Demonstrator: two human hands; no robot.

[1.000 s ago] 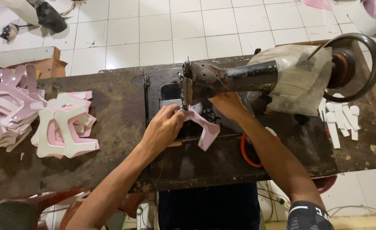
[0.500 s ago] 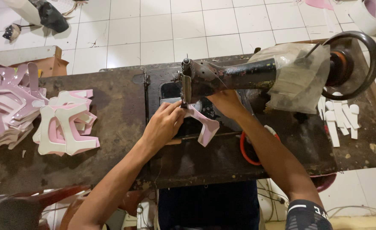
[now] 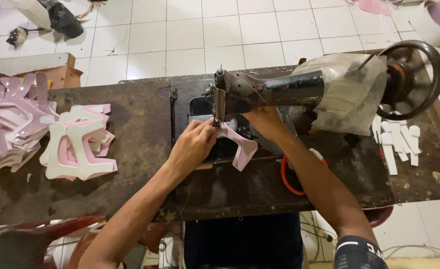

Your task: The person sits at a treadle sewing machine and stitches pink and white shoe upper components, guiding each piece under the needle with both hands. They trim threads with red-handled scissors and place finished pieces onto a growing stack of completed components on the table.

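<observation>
- Far left, stacked pink-and-white cut pieces (image 3: 75, 149) wait on the worn table (image 3: 140, 164).
- Your left hand (image 3: 192, 147) pinches the pink strap piece (image 3: 240, 149) flat just beside the needle of the old sewing machine (image 3: 269, 92).
- Your right hand (image 3: 264, 122) sits behind the arm; I cannot tell its grip.
- Judged step: stitching mid-seam; next calls for steady feeding.
- White strips (image 3: 397, 142) lie far right.
</observation>
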